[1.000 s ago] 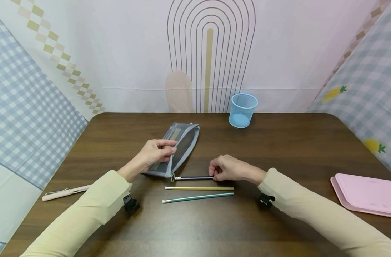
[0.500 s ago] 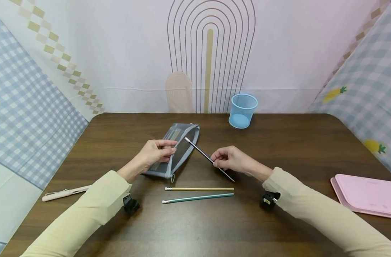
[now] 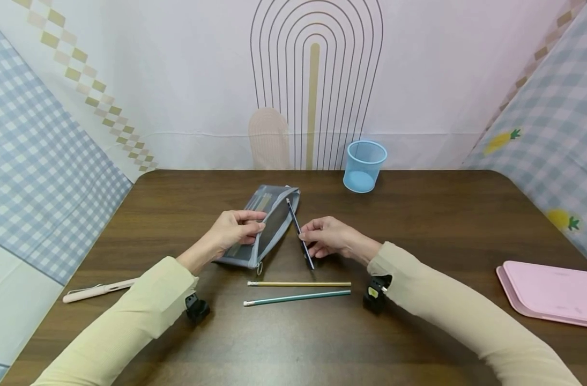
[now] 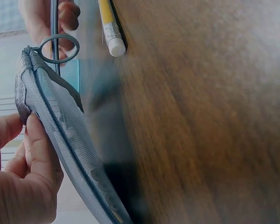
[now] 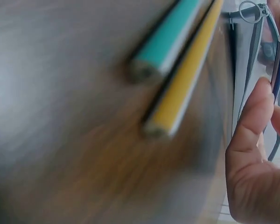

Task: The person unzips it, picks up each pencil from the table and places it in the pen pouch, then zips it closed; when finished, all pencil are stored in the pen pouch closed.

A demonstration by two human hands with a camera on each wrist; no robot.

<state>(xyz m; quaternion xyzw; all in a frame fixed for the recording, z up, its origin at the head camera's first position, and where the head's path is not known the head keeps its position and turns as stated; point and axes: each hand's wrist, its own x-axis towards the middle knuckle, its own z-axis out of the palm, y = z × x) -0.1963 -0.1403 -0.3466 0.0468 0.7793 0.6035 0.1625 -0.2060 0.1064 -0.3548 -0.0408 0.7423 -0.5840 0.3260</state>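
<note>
My left hand pinches the near rim of a grey see-through zip pouch, whose mouth gapes toward the right. In my right hand a dark blue pencil is pinched between thumb and fingers, tilted, its white eraser end at the pouch's mouth. From the head view I cannot tell whether that end is inside. A yellow pencil and a teal pencil lie side by side on the table in front of the pouch. The pouch's zip ring hangs at its near corner in the left wrist view.
A light blue mesh cup stands at the back of the wooden table. At the right lies a pink flat case. A pale pen lies at the left, partly under the left sleeve.
My right hand has lifted the dark blue pencil off the table, turned it upward and carried it left to the pouch's mouth. The left hand and pouch have stayed in place.
</note>
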